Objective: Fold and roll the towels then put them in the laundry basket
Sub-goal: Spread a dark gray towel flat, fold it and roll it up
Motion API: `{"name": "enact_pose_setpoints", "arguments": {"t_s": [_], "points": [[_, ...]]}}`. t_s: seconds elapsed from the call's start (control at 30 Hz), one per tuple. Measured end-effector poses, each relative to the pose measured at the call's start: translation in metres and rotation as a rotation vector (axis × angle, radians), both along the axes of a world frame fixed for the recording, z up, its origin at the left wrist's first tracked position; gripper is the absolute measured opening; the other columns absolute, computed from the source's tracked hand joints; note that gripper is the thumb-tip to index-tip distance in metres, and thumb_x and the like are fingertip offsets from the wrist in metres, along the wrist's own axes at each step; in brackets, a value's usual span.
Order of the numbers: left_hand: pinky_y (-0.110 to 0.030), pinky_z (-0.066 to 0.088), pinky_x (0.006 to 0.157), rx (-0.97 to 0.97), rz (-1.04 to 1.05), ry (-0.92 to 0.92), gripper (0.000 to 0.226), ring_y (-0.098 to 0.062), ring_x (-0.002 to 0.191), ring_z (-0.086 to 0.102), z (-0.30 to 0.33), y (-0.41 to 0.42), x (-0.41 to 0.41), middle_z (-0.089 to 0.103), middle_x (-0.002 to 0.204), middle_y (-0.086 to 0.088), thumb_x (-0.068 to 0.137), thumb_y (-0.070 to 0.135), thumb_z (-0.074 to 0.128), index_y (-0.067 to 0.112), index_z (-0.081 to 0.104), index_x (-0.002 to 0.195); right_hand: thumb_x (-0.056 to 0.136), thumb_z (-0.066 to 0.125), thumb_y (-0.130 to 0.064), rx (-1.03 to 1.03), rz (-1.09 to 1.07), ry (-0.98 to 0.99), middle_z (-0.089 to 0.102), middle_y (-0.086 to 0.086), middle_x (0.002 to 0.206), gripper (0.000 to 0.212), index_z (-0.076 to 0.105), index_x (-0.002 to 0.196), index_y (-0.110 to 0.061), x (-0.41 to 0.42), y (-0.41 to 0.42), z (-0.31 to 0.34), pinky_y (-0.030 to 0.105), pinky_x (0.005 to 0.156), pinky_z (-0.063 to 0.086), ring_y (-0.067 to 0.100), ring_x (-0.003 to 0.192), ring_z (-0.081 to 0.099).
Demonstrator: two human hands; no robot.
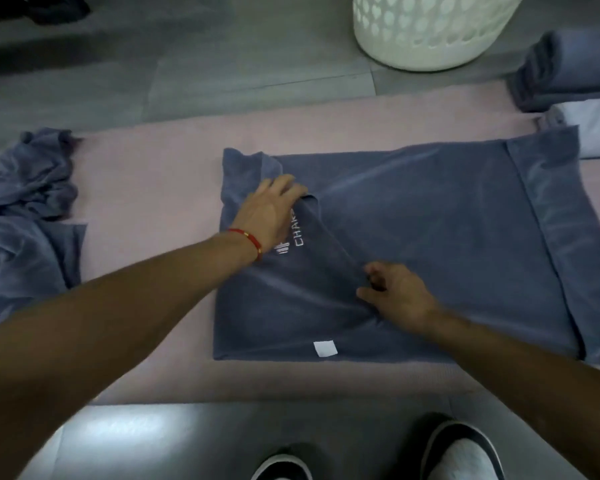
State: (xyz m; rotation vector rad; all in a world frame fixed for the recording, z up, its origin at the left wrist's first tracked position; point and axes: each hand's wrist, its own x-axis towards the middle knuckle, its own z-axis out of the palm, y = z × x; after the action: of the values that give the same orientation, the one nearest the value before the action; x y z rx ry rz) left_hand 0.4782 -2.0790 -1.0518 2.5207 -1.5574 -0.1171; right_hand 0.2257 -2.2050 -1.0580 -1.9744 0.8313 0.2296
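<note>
Grey flooring is carrying our pink mat (146,174), where the blue towel (447,237) is lying lengthwise left to right. Our left hand (271,209) and right hand (395,292) are pinching its folded flap, fingers clamped.

Single head-worn view, looking steeply down, close over floor mat (153,161)

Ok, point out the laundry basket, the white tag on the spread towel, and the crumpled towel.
laundry basket (426,32), head view, perforated wall.
white tag (325,348), head view, its middle.
crumpled towel (32,174), head view, bunched top.
</note>
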Motion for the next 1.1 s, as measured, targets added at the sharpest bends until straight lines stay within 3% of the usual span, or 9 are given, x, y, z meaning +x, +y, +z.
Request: {"name": "enact_pose_setpoints", "arguments": {"t_s": [0.07, 0.17, 0.27, 0.4, 0.57, 0.7, 0.83, 1.0, 1.1], "points": [[-0.053, 0.049, 0.095, 0.199, -0.001, -0.075, 0.066, -0.038, 0.131, 0.039, -0.009, -0.022, 0.031, 0.037, 0.153, -0.01, 0.085, 0.0, 0.059, 0.02, 0.044, 0.146, 0.086, 0.078, -0.018, 0.063, -0.063, 0.01, 0.064, -0.007, 0.077, 0.012, 0.068, 0.089, -0.024, -0.008, -0.005, -0.01, 0.015, 0.063, 0.043, 0.006, 0.067, 0.059], [-0.047, 0.045, 0.098, 0.244, -0.022, -0.052, 0.051, -0.04, 0.121, 0.05, -0.018, -0.038, 0.061, 0.054, 0.13, -0.018, 0.084, -0.002, 0.06, 0.01, 0.054, 0.134, 0.085, 0.08, -0.014, 0.269, -0.202, 0.006, 0.06, -0.007, 0.064, 0.018, 0.066, 0.075, -0.02, -0.021, -0.008, -0.017, 0.021, 0.053, 0.048, 0.006, 0.056, 0.057], [-0.044, 0.045, 0.094, 0.207, -0.092, 0.073, 0.054, -0.041, 0.109, 0.057, -0.017, -0.039, 0.072, 0.059, 0.118, -0.023, 0.073, -0.002, 0.071, 0.002, 0.059, 0.125, 0.09, 0.075, -0.013, 0.386, -0.276, -0.052, 0.059, 0.0, 0.068, 0.017, 0.063, 0.077, -0.013, -0.033, -0.015, -0.015, 0.031, 0.058, 0.056, 0.014, 0.065, 0.059], [-0.048, 0.049, 0.094, 0.258, -0.135, 0.082, 0.074, -0.041, 0.11, 0.057, -0.016, -0.037, 0.074, 0.05, 0.131, -0.019, 0.068, -0.001, 0.07, 0.008, 0.044, 0.137, 0.097, 0.065, -0.011, 0.39, -0.329, -0.153, 0.056, 0.007, 0.079, 0.012, 0.057, 0.088, -0.013, -0.049, -0.029, -0.003, 0.043, 0.066, 0.062, 0.02, 0.073, 0.059], [-0.049, 0.049, 0.076, 0.137, -0.206, -0.026, 0.056, -0.044, 0.086, 0.057, 0.002, -0.06, 0.053, 0.046, 0.117, -0.018, 0.067, -0.008, 0.059, 0.013, 0.044, 0.117, 0.097, 0.064, -0.01, 0.249, -0.4, -0.199, 0.058, 0.008, 0.071, 0.012, 0.056, 0.092, -0.018, -0.075, -0.038, 0.005, 0.037, 0.057, 0.058, 0.017, 0.058, 0.057], [-0.044, 0.046, 0.083, -0.168, -0.202, 0.002, 0.032, -0.039, 0.092, 0.057, 0.041, -0.121, 0.02, 0.063, 0.098, -0.017, 0.074, -0.006, 0.055, 0.006, 0.06, 0.103, 0.098, 0.06, -0.012, 0.069, -0.479, -0.196, 0.067, 0.013, 0.088, 0.006, 0.061, 0.103, -0.016, -0.122, -0.055, 0.016, 0.032, 0.064, 0.06, 0.025, 0.07, 0.065], [-0.041, 0.046, 0.082, -0.291, -0.302, 0.036, 0.024, -0.036, 0.091, 0.059, 0.066, -0.213, -0.02, 0.068, 0.092, -0.013, 0.08, 0.004, 0.049, 0.011, 0.066, 0.096, 0.098, 0.061, -0.023, -0.263, -0.496, -0.081, 0.065, 0.001, 0.071, 0.015, 0.063, 0.086, -0.015, -0.189, -0.079, 0.023, 0.034, 0.064, 0.049, 0.019, 0.067, 0.063], [-0.046, 0.044, 0.087, -0.208, -0.513, -0.088, 0.03, -0.044, 0.1, 0.062, 0.068, -0.342, -0.081, 0.069, 0.106, -0.026, 0.085, -0.003, 0.049, 0.004, 0.067, 0.107, 0.095, 0.063, -0.04, -0.426, -0.689, -0.01, 0.066, -0.004, 0.063, 0.027, 0.064, 0.076, -0.021, -0.258, -0.106, 0.03, 0.02, 0.053, 0.044, 0.008, 0.055, 0.06], [-0.048, 0.043, 0.084, -0.119, -0.527, -0.157, 0.03, -0.046, 0.103, 0.06, 0.065, -0.398, -0.116, 0.065, 0.111, -0.029, 0.087, -0.004, 0.051, 0.003, 0.064, 0.114, 0.098, 0.063, -0.033, -0.301, -0.862, -0.016, 0.067, -0.002, 0.057, 0.021, 0.068, 0.083, -0.02, -0.28, -0.13, 0.032, 0.015, 0.052, 0.042, 0.009, 0.054, 0.063]]}}
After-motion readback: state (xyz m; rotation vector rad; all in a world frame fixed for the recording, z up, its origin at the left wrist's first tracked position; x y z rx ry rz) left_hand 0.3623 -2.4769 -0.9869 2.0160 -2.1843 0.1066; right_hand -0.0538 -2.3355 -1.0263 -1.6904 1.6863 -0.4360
